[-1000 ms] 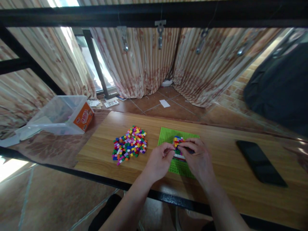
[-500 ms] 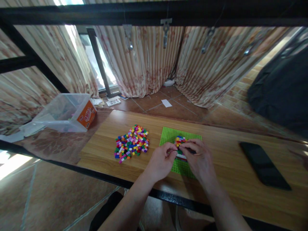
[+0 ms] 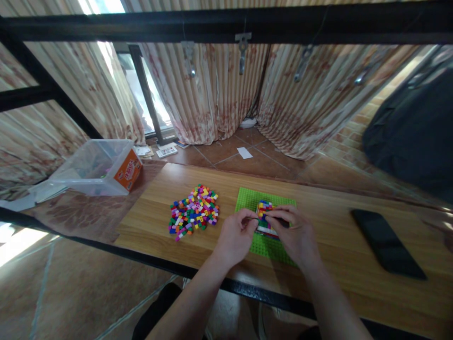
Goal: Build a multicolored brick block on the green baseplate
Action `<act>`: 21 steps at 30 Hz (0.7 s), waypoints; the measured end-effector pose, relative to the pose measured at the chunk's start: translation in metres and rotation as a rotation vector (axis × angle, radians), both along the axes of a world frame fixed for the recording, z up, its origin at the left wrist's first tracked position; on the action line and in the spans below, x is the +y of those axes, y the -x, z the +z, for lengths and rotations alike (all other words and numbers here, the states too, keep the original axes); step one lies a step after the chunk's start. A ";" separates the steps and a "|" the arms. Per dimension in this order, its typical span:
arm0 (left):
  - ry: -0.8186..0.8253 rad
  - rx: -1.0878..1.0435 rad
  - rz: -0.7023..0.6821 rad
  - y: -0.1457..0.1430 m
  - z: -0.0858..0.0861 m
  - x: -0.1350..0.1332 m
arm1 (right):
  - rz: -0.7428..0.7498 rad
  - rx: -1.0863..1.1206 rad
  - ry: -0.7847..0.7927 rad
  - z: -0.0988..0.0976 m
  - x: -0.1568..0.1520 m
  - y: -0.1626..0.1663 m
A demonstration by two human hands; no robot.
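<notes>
A green studded baseplate (image 3: 247, 199) lies on the wooden table (image 3: 329, 212). On it stands a small multicoloured brick build (image 3: 264, 208). My left hand (image 3: 236, 236) and my right hand (image 3: 295, 233) meet at the near side of this build, fingers pinched together on it. Their fingertips hide the lower bricks, so I cannot make out whether a loose brick is between them. A heap of small loose coloured bricks (image 3: 194, 211) lies on the table to the left of the plate, apart from both hands.
A black phone (image 3: 386, 242) lies flat at the table's right. A clear plastic bin with an orange label (image 3: 101, 166) stands on the patterned surface to the left. A black metal frame bar (image 3: 226, 26) crosses overhead. Curtains hang behind the tiled floor.
Both hands have stayed pinched at the build, shifting only slightly. The view has drifted a little.
</notes>
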State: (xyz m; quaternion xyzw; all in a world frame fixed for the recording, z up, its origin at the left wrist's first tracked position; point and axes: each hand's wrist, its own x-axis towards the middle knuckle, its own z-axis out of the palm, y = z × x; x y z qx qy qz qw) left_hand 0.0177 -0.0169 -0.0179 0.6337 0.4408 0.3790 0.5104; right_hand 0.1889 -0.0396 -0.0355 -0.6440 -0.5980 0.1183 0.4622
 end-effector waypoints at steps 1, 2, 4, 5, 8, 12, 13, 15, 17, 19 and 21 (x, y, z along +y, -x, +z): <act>0.002 -0.013 0.024 0.000 0.000 0.001 | -0.008 0.051 -0.013 0.000 -0.001 -0.001; 0.008 -0.035 0.045 -0.001 -0.001 0.002 | -0.026 0.099 -0.022 0.001 -0.003 -0.002; 0.040 -0.122 0.081 -0.002 -0.002 0.004 | -0.070 0.163 -0.034 0.004 -0.005 -0.002; 0.072 -0.180 0.096 -0.003 -0.002 0.005 | -0.079 0.174 -0.040 0.005 -0.006 -0.001; 0.166 -0.320 0.127 -0.006 -0.004 0.007 | -0.048 0.158 -0.078 0.011 -0.008 0.007; 0.192 -0.370 0.123 -0.006 -0.003 0.008 | 0.079 0.113 -0.090 0.018 -0.011 0.021; 0.186 -0.373 0.116 -0.005 -0.003 0.007 | 0.107 0.103 -0.084 0.019 -0.012 0.023; 0.162 -0.366 0.094 -0.005 -0.003 0.007 | 0.135 0.083 -0.070 0.020 -0.014 0.026; 0.128 -0.347 0.064 -0.005 -0.004 0.006 | 0.145 0.059 -0.054 0.020 -0.015 0.028; 0.105 -0.334 0.046 -0.006 -0.005 0.005 | 0.153 0.037 -0.048 0.019 -0.015 0.028; 0.116 -0.347 0.039 -0.007 -0.005 0.004 | 0.152 0.020 -0.056 0.018 -0.014 0.029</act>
